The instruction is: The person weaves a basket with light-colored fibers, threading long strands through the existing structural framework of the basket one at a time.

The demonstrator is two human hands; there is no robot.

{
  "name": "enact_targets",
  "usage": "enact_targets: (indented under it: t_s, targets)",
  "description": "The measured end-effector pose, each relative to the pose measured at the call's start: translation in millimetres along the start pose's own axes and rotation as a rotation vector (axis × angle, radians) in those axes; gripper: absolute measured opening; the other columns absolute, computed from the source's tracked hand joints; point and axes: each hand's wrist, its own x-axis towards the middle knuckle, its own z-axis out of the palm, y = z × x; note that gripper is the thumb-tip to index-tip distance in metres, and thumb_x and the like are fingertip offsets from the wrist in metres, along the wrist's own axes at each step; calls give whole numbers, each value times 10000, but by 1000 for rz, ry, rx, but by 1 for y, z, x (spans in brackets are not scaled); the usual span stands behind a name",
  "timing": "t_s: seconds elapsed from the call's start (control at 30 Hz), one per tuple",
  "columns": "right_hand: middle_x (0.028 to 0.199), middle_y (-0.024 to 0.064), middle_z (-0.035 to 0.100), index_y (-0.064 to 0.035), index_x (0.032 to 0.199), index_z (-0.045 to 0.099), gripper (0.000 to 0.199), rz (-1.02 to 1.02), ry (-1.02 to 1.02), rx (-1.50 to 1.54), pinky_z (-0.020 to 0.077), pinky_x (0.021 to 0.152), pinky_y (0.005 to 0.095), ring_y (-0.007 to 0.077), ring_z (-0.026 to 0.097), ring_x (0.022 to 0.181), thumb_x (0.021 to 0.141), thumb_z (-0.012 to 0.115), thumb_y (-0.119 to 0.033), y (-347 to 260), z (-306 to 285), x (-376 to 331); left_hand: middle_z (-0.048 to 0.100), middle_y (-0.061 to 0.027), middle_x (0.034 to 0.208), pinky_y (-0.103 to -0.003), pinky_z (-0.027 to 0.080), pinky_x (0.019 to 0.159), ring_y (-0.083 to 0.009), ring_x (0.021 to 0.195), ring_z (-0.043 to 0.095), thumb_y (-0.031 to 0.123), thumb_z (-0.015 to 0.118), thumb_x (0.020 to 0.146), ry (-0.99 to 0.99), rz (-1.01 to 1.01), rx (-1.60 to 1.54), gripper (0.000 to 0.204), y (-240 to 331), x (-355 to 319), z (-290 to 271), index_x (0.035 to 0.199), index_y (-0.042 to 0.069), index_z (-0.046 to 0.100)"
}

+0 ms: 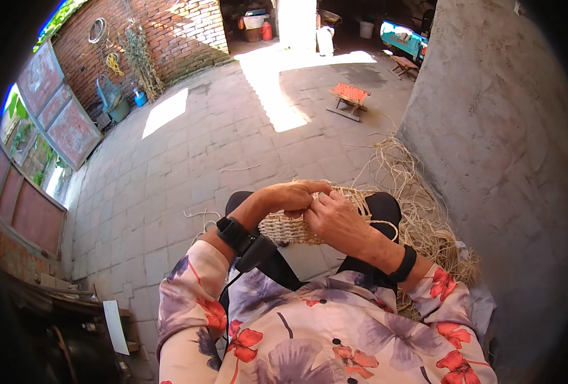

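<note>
A woven straw basket rests across my knees, its pale plaited wall showing below my hands. My left hand bends over its upper edge, fingers curled and gripping there. Close against it, my right hand is closed in a pinch at the same edge, on a strand of straw cord. A loop of straw cord curves out past the right hand over my right knee. The exact spot where the fingertips meet the weave is partly hidden by the hands.
A large tangled heap of straw cord lies by the rough grey wall on my right. A small folding stool with an orange-red seat stands ahead on the paved floor. To the left is a worn metal gate.
</note>
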Motion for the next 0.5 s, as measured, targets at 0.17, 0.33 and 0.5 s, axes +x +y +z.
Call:
enact_targets:
  t_s: [0.17,0.33,0.5]
  targets:
    - [740,103,605,-34,773,585,56,53,53,84,511,706,378,244,628,734,751,615,-76,2,11,2,562,10,745,-229,373,409,-65,517,491,-30,416,913,10,31,-69,453,7,-9,6,1331,84,546]
    - [715,111,634,-19,796,586,91,350,145,577,520,624,368,235,649,662,758,666,-38,9,9,-10,640,-111,876,-316,504,665,-196,693,623,5,515,850,497,253,279,334,0,-44,37,1162,43,629]
    - [755,153,655,-5,817,607,152,552,42,958,521,645,349,257,661,676,796,700,-124,10,-11,-3,630,-160,1041,-368,504,782,-301,825,636,93,628,868,696,496,394,186,-15,-56,66,1033,16,667]
